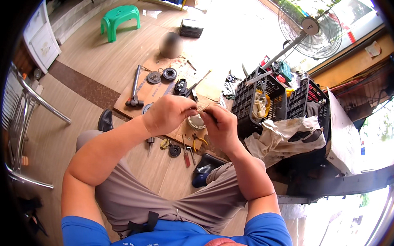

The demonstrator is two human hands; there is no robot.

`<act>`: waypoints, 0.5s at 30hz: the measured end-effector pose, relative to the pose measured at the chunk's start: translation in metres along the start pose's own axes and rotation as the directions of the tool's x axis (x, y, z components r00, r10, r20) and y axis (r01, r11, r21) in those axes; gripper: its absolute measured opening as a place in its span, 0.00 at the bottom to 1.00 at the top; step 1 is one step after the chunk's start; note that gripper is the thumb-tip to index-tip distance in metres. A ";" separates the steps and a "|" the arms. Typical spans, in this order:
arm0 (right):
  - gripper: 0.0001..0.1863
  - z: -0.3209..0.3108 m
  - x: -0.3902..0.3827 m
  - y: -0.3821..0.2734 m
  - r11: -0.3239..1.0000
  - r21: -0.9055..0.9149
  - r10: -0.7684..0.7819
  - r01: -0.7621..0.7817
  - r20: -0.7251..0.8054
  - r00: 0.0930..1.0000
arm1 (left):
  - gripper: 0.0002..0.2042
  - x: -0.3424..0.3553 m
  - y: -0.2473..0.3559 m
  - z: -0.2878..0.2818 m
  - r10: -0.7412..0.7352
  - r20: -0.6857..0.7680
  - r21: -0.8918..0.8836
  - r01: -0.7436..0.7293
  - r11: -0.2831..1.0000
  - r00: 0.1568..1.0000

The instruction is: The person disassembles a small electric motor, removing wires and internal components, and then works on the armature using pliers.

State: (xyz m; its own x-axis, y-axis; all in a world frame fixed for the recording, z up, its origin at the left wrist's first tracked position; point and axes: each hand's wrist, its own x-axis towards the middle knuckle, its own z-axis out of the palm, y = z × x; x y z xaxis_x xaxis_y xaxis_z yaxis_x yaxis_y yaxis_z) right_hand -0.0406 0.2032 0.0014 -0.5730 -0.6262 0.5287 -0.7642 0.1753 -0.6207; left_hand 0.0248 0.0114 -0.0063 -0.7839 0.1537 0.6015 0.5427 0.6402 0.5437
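Both my hands meet in front of me above a piece of cardboard (213, 93). The fingers of my left hand (167, 115) are pinched together, close to the pinched fingertips of my right hand (222, 125). Whatever is between the fingertips is too small to make out. Just below and between the hands shows a pale, toothed round disc (196, 122), partly covered by them; I cannot tell whether they touch it. Nearer to me lie pliers with yellow handles (201, 140), a red-handled screwdriver (187, 160) and a black round part (175, 150).
Farther out on the cardboard are a long metal tool (136, 84), a black ring (169, 73) and a dark disc (153, 77). Black crates (247, 104) with a draped cloth (288, 135) stand right, near a fan (310, 26). A green stool (120, 15) and metal-framed chair (42, 101) are left.
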 end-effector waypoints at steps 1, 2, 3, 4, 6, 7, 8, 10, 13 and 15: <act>0.02 -0.002 0.001 -0.006 0.998 -0.052 -0.026 0.026 0.003 1.000 | 0.06 0.001 0.004 -0.001 -0.226 0.058 -0.174 0.233 0.957 0.972; 0.02 -0.001 0.001 -0.004 0.998 -0.053 -0.025 0.025 0.003 1.000 | 0.06 0.003 0.005 -0.004 -0.225 0.058 -0.175 0.232 0.957 0.973; 0.02 -0.001 0.001 -0.002 0.989 -0.103 -0.109 0.106 -0.018 0.994 | 0.07 0.007 0.007 -0.007 -0.408 0.223 -0.303 0.460 0.834 0.885; 0.03 0.000 0.001 0.000 0.971 -0.153 -0.192 0.185 -0.034 0.981 | 0.08 0.009 0.007 -0.009 -0.532 0.404 -0.377 0.665 0.644 0.744; 0.03 -0.001 0.000 0.001 0.975 -0.156 -0.157 0.158 0.019 0.987 | 0.08 0.008 0.008 -0.009 -0.481 0.349 -0.356 0.589 0.725 0.804; 0.03 -0.001 -0.001 0.002 0.979 -0.158 -0.121 0.131 0.071 0.990 | 0.07 0.007 0.008 -0.009 -0.424 0.296 -0.326 0.508 0.797 0.856; 0.03 -0.002 -0.001 0.000 0.979 -0.157 -0.120 0.131 0.073 0.990 | 0.07 0.005 0.007 -0.009 -0.426 0.296 -0.326 0.510 0.796 0.855; 0.05 -0.002 0.000 -0.003 0.992 0.002 0.126 -0.128 0.157 0.980 | 0.05 0.001 0.001 -0.008 -0.185 0.196 -0.092 0.206 0.974 0.963; 0.08 -0.005 -0.005 0.004 0.856 0.260 0.369 -0.447 0.298 0.880 | 0.03 -0.001 -0.002 -0.006 0.033 0.126 -0.035 -0.029 0.999 0.992; 0.08 -0.006 -0.004 0.005 0.783 0.321 0.425 -0.533 0.349 0.835 | 0.02 -0.003 -0.004 -0.007 0.087 0.135 0.035 -0.092 0.995 0.987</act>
State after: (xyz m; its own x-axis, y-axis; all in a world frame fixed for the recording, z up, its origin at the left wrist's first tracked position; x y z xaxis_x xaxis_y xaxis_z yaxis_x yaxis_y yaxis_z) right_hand -0.0441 0.2109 0.0001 -0.7002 -0.7135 -0.0243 -0.1981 0.2268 -0.9536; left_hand 0.0275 0.0037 -0.0063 -0.7675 0.3085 0.5620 0.6018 0.6490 0.4655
